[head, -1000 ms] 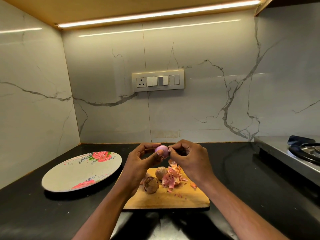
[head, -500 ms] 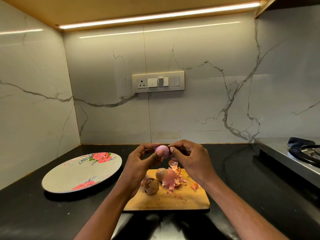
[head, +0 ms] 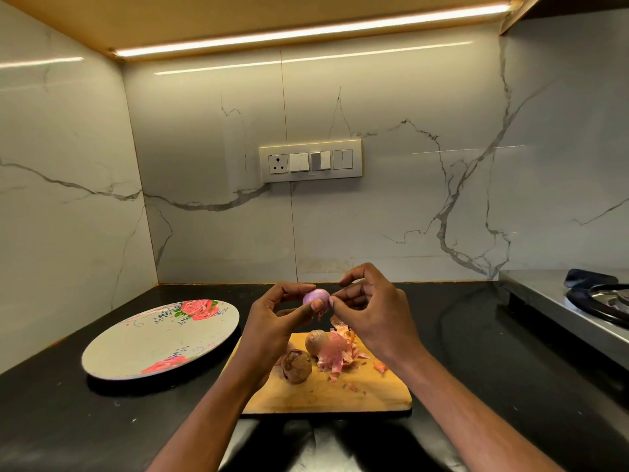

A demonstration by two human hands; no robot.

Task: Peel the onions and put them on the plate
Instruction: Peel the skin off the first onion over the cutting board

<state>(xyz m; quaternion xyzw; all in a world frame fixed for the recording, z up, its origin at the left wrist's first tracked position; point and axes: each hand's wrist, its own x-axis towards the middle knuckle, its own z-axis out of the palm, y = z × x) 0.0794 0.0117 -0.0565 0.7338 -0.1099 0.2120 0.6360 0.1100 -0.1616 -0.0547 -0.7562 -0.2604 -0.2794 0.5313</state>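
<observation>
The left hand [head: 272,318] grips a small pink onion [head: 316,297] between thumb and fingers, just above centre frame; the right hand [head: 371,311] pinches a shred of skin at the onion's right side. To do this well — I judge — pull the skin along the bulb, turning it with the left thumb; keep over the cutting board [head: 340,393] so peel joins the scraps [head: 335,352]. Two unpeeled onions [head: 296,366] wait there; the plate [head: 136,345], lower left on the table [head: 51,420], holds nothing.
</observation>
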